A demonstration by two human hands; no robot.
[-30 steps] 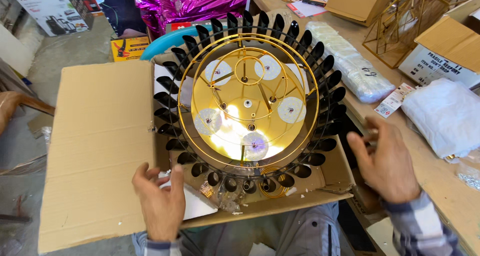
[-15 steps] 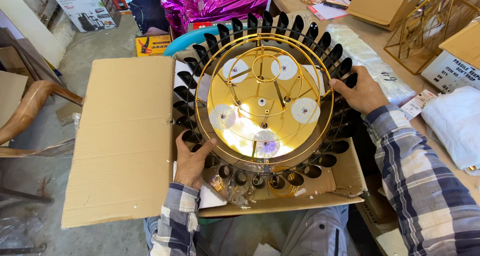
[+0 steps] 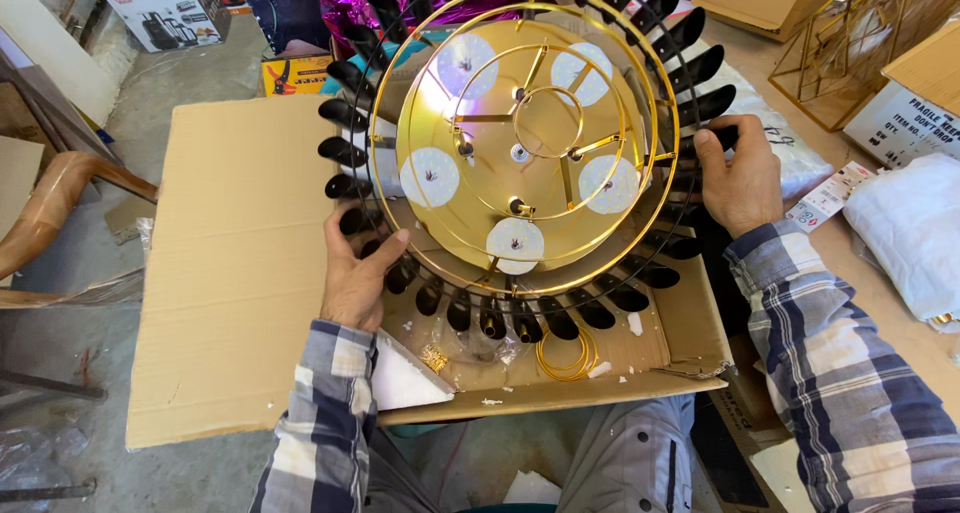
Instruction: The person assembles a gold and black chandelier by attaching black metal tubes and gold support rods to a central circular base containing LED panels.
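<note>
Both hands are on the round chandelier frame (image 3: 530,153), a shiny gold metal disc ringed by thin gold wire hoops and a crown of glossy black teardrop-shaped pieces. It is tilted up so its flat face looks at the camera, its central axis pointing roughly toward the viewer and slightly to 6 o'clock. Five pale circular patches sit on the gold plate, with spokes running to a smaller inner ring. The left hand (image 3: 358,273) clasps the rim at about 8 o'clock, thumb pressed on the outer gold hoop, fingers wrapped behind among the black pieces. The right hand (image 3: 738,178) grips the rim at 3 o'clock, fingers curled around the wire edge. The frame hangs just above an open cardboard box (image 3: 690,323), matte brown, its wide flap (image 3: 240,273) spread flat out at 9 o'clock. Down inside the box at 6 o'clock lie a coil of gold wire (image 3: 568,358), a white foam wedge (image 3: 405,378) and scattered foam crumbs. Off at 2 o'clock, a gold wire cage frame (image 3: 850,48) stands on the table (image 3: 850,253), with a soft white wrapped bundle (image 3: 915,233) at 3 o'clock.
</note>
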